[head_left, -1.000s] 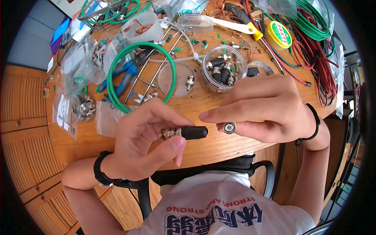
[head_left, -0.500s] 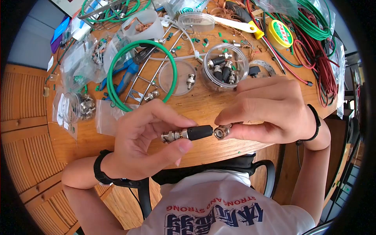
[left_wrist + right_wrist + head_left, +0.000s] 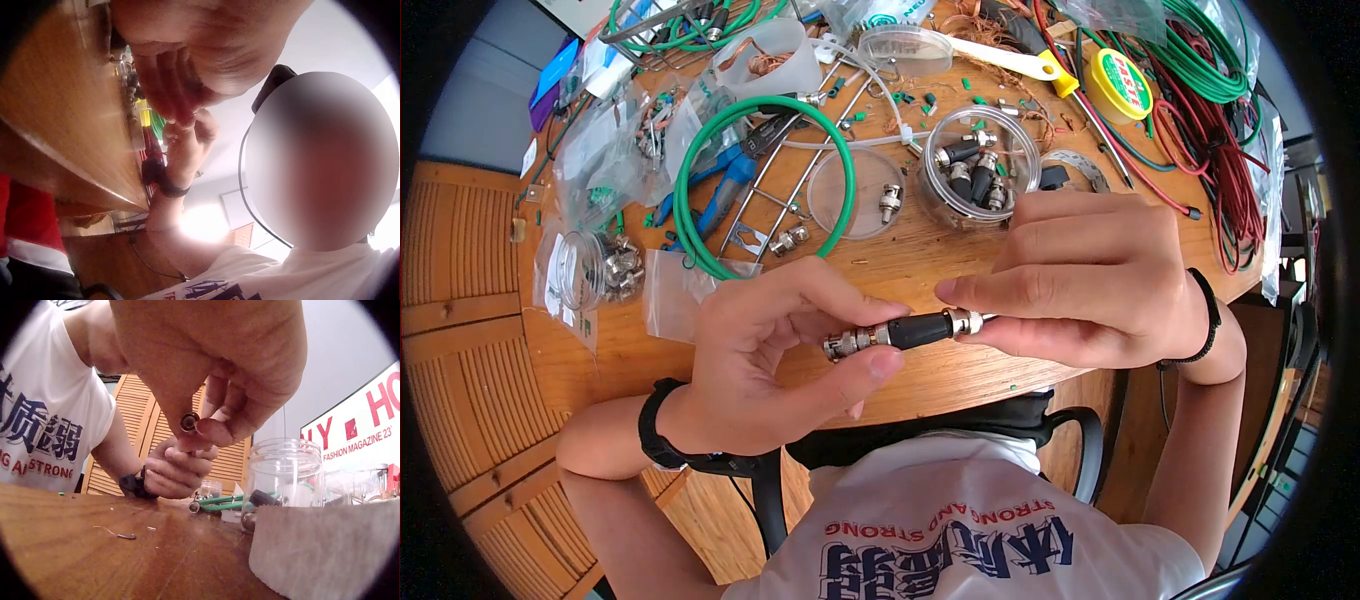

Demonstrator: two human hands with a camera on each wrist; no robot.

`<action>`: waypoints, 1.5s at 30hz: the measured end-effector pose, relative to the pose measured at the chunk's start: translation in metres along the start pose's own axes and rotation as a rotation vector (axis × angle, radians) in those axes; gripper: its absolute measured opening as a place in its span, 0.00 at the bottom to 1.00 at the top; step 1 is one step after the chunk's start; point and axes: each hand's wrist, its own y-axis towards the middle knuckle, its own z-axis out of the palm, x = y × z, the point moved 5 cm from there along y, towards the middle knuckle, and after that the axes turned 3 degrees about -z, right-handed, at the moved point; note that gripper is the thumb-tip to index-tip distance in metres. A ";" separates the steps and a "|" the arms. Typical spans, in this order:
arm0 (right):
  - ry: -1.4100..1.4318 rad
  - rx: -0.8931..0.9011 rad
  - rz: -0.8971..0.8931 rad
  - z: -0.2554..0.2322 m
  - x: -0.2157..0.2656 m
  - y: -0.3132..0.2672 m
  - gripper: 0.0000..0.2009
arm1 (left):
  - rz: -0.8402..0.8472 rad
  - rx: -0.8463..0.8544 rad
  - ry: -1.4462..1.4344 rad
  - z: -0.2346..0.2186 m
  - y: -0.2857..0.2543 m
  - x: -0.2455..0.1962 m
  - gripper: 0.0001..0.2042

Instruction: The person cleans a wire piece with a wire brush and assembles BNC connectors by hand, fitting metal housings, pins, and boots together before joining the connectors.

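Between the thumb and fingers of my left hand (image 3: 765, 365) is a BNC connector with a black boot (image 3: 922, 331); its metal end points left, out past the thumb. My right hand (image 3: 1090, 285) pinches a small bare-metal BNC connector (image 3: 966, 322), which lines up with the boot's right tip and meets it in the head view. In the right wrist view, the round open end of the metal connector (image 3: 189, 422) shows at the right fingertips. The left wrist view shows the left palm (image 3: 219, 56) close up; both connectors are hidden there.
Behind the hands stand a clear jar (image 3: 980, 205) of black-booted connectors and a clear lid (image 3: 840, 215) with one metal connector. A green cable loop (image 3: 846, 190) lies over a wire rack and blue-handled pliers (image 3: 725, 195). A paste tub (image 3: 1120, 85) sits at the back right.
The right hand's metal connector has turned from facing the camera to lying in line with the black boot. The booted connector has shifted slightly right, closing the gap.
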 end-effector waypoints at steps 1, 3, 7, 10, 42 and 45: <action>-0.014 0.030 -0.001 0.000 0.001 0.001 0.14 | -0.002 -0.008 0.045 0.002 0.001 -0.001 0.11; -0.027 0.060 -0.001 0.000 0.002 0.000 0.15 | -0.005 -0.016 0.089 0.003 0.003 -0.003 0.10; -0.109 0.152 -0.023 0.005 0.004 -0.002 0.15 | -0.109 -0.015 0.109 0.003 0.002 0.004 0.10; -0.118 0.188 -0.059 0.007 0.003 -0.006 0.16 | -0.142 0.003 0.144 0.003 0.000 0.005 0.10; -0.280 0.429 0.128 0.012 0.002 -0.008 0.14 | -0.095 -0.075 0.268 0.004 0.006 0.000 0.12; -0.278 0.391 0.157 0.011 0.003 -0.007 0.13 | -0.147 -0.040 0.186 0.002 0.005 0.000 0.14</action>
